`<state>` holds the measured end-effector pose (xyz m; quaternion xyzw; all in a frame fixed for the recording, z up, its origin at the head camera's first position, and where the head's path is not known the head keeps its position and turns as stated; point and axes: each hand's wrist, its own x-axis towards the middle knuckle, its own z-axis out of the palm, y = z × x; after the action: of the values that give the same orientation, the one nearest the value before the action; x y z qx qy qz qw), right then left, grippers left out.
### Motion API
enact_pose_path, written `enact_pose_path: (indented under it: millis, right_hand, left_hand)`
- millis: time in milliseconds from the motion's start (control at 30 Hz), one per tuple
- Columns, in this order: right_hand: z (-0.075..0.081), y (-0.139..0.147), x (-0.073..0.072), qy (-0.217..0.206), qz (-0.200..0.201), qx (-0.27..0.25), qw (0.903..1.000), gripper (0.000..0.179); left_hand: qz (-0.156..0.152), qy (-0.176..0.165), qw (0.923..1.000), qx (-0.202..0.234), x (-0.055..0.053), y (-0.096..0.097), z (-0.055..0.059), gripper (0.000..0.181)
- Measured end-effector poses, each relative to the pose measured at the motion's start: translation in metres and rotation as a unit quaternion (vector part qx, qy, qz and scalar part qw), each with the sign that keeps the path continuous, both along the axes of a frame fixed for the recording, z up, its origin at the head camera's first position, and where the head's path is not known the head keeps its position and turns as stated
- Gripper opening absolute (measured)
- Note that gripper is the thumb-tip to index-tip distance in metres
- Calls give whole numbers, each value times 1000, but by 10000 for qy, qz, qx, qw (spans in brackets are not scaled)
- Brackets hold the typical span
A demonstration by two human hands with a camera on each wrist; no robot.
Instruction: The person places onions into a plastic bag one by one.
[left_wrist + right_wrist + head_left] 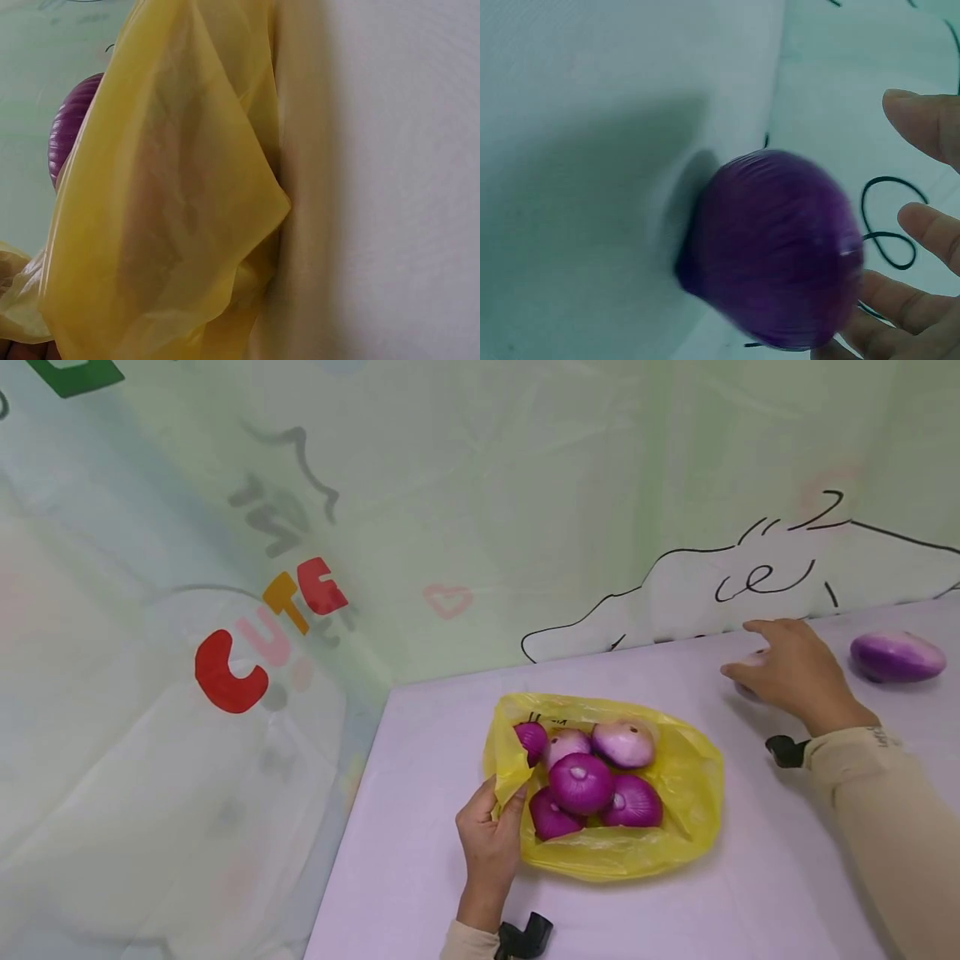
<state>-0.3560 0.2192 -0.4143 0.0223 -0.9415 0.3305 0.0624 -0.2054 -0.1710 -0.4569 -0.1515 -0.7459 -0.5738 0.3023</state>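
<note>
A yellow plastic bag (693, 785) lies on its base with its mouth spread wide, several red onions (582, 783) heaped inside. My left hand (487, 839) pinches the bag's left rim between thumb and fingers. Beyond the bag, at the back right, my right hand (798, 672) reaches over another red onion (776, 247), which it mostly hides in the head view. In the right wrist view the fingers (904, 300) are spread beside this onion, some passing behind it, and the thumb side stays apart from it. The bag's yellow film fills much of the left wrist view.
One more red onion (897, 657) lies to the right of my right hand on the white-covered table (405, 793). Along the table's back and left edges hangs a pale green printed sheet (480, 510) with lettering and line drawings.
</note>
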Motion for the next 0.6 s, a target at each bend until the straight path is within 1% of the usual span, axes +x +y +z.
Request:
enact_pose_path:
  millis: [100,200,333,400,433,600]
  right_hand:
    - [-8,5,-3,-67,-29,40,10000,79]
    - [-12,8,-5,-145,-48,40,9999,80]
    - [-16,9,-8,-272,-72,67,9996,79]
    - [-18,10,-8,-324,-76,66,9994,79]
    - [-19,10,-8,-339,-82,58,9994,79]
    - [-25,13,-5,-326,-112,-11,9994,81]
  left_hand:
    - [-14,21,10000,-12,-1,0,-1,28]
    - [-18,75,10000,-43,-2,-1,-2,30]
    - [-23,53,10000,-18,-2,-1,-1,30]
    - [-27,15,10000,27,-1,-1,-1,29]
    - [-23,49,10000,2,-1,-1,0,29]
    - [-26,26,10000,-15,-1,0,1,27]
